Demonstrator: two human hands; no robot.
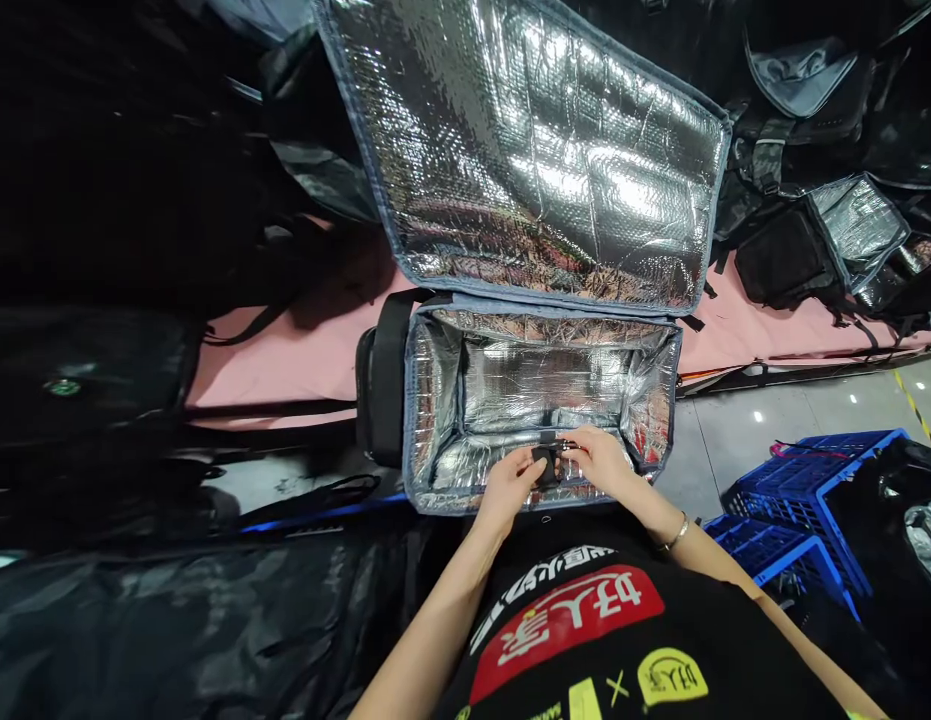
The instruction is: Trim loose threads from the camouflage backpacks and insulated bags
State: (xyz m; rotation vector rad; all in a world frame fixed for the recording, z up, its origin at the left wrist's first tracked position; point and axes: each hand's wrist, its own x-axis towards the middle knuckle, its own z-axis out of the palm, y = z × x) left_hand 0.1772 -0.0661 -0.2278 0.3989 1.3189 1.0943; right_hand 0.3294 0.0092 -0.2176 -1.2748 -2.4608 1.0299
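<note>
An insulated bag [409, 400] with a silver foil lining stands right in front of me, and its foil-lined lid [555, 170] is folded back behind it. Over the near wall, my left hand [508, 487] pinches a short black strap [546, 468] between thumb and fingers. Just to the right, my right hand [598, 462] is closed on a thin dark piece by the top of that strap. Whether this piece is a buckle or part of the strap, I cannot tell. The foil floor [544, 385] of the bag shows beyond my hands.
Beneath the bag runs a pink surface [285, 350]. Black bags [82, 390] crowd the left side. A smaller foil-lined bag [859, 225] lies open at the back right. Blue plastic crates [810, 490] stand on the grey tiled floor [742, 420] at right.
</note>
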